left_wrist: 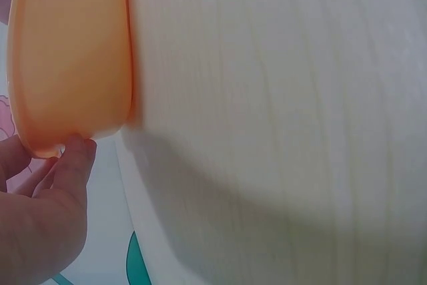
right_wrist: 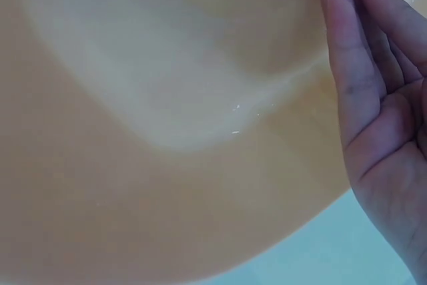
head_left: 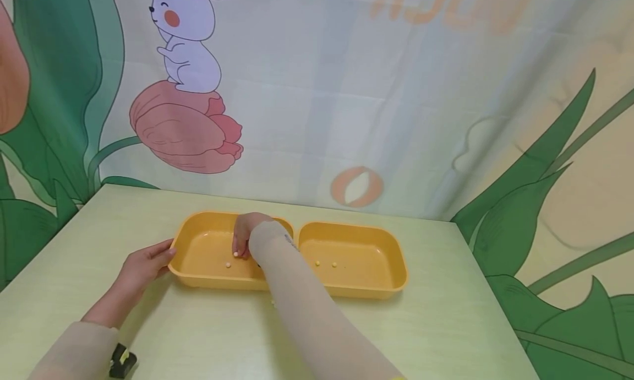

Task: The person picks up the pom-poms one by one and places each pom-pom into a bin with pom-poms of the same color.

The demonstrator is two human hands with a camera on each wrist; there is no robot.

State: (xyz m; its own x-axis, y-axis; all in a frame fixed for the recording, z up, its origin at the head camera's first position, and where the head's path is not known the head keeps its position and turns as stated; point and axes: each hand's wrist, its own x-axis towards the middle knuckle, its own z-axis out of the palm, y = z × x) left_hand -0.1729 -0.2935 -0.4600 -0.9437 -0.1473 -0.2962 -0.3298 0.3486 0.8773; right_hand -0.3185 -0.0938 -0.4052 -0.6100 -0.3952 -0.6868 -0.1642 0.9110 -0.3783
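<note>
Head view: left tray and right tray on the table, just beside each other, long axes running left-right, right ends slightly nearer the person. Left hand grips the left tray's outer end. Right hand reaches down inside that tray, pinching a white bead; a loose bead lies near. Two yellow beads in the right tray.

Left wrist view: thumb and fingers clamped over the rim, tray's rounded end pointing down-frame.

Right wrist view: fingertips together, pointing up-frame; pinched bead hidden.
</note>
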